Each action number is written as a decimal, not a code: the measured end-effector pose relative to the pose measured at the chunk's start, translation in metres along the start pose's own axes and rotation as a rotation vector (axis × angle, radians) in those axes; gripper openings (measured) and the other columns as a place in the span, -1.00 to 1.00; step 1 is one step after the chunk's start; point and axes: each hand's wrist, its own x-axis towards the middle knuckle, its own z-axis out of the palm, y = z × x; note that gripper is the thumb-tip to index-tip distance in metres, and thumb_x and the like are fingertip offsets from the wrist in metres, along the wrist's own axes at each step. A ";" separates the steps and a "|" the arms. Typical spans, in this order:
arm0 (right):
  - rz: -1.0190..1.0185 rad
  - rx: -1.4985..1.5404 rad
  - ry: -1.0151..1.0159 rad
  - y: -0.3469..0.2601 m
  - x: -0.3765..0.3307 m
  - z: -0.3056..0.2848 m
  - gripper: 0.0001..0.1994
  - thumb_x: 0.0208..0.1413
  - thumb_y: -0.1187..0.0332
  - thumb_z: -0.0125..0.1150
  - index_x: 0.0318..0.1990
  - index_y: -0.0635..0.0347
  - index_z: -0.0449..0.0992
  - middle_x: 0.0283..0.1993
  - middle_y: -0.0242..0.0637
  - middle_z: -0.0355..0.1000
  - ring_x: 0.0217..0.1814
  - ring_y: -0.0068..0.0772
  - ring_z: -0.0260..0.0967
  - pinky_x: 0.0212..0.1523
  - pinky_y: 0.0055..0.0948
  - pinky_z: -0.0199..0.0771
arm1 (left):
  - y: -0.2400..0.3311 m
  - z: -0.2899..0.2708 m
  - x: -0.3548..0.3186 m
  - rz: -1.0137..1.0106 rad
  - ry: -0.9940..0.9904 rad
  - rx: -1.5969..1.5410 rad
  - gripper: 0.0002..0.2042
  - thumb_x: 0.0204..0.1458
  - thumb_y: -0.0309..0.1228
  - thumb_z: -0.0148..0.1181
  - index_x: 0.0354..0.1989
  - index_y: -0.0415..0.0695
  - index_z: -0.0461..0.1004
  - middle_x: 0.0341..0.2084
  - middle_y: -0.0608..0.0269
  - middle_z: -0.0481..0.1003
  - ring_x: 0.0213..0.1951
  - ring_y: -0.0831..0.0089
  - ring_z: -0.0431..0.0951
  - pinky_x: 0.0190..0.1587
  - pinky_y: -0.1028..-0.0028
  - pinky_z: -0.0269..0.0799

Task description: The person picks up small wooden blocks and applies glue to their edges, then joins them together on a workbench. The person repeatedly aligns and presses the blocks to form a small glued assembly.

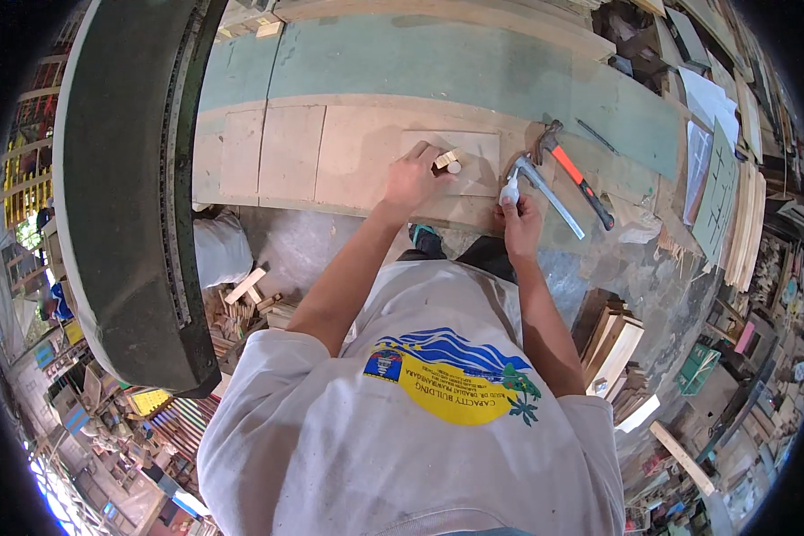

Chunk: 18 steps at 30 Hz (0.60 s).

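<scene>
1. The left hand (409,181) is above the tabletop (375,67); its fingers are bent inward, with only a small gap, and they hold a small wooden piece.
2. This wooden piece (447,159) is at the fingertips, over a thin flat board (482,147). A pale round end shows beside it; I cannot tell if this is a separate part. I think the wood is light and stiff, not slippery. It is better to pinch it by the long sides, so the end stays free.
3. The white bottle (509,191) is near the front edge of the tabletop, with its narrow tip pointing away from the person. It looks light, and probably its wall is soft and gives under pressure; so one should hold the body gently, below the tip.
4. The right hand (521,223) is closed around the bottle's lower part, the thumb against it.
5. Further right lie a grey metal tool (552,198) and an orange-and-black hammer (576,170), both probably heavier, touched by neither hand.
</scene>
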 end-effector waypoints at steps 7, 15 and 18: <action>0.028 0.060 0.023 -0.010 -0.003 0.005 -0.73 0.41 0.24 0.28 -0.07 0.32 0.51 -0.27 -0.37 0.53 -0.27 -0.62 0.44 -0.23 -0.51 0.50 | 0.003 0.005 -0.001 -0.015 0.043 0.036 -0.51 -0.18 -0.04 0.60 -0.13 -0.02 0.60 -0.20 0.33 0.57 -0.19 0.20 0.69 -0.25 0.21 0.64; -0.018 -0.026 0.052 0.006 0.001 0.002 -0.70 0.39 0.19 0.31 -0.12 0.32 0.53 -0.31 -0.37 0.52 -0.31 -0.61 0.40 -0.28 -0.48 0.43 | 0.005 0.007 -0.001 -0.032 0.028 0.040 -0.44 -0.20 -0.04 0.62 -0.04 0.01 0.59 -0.16 0.32 0.58 -0.20 0.18 0.68 -0.21 0.18 0.64; 0.005 -0.033 0.068 -0.006 -0.001 0.005 -0.69 0.37 0.19 0.31 -0.10 0.34 0.57 -0.32 -0.36 0.54 -0.33 -0.57 0.41 -0.29 -0.45 0.44 | 0.013 -0.001 -0.001 -0.070 0.039 0.003 -0.36 -0.19 0.00 0.61 0.08 0.02 0.56 -0.09 0.23 0.56 -0.19 0.13 0.68 -0.17 0.16 0.65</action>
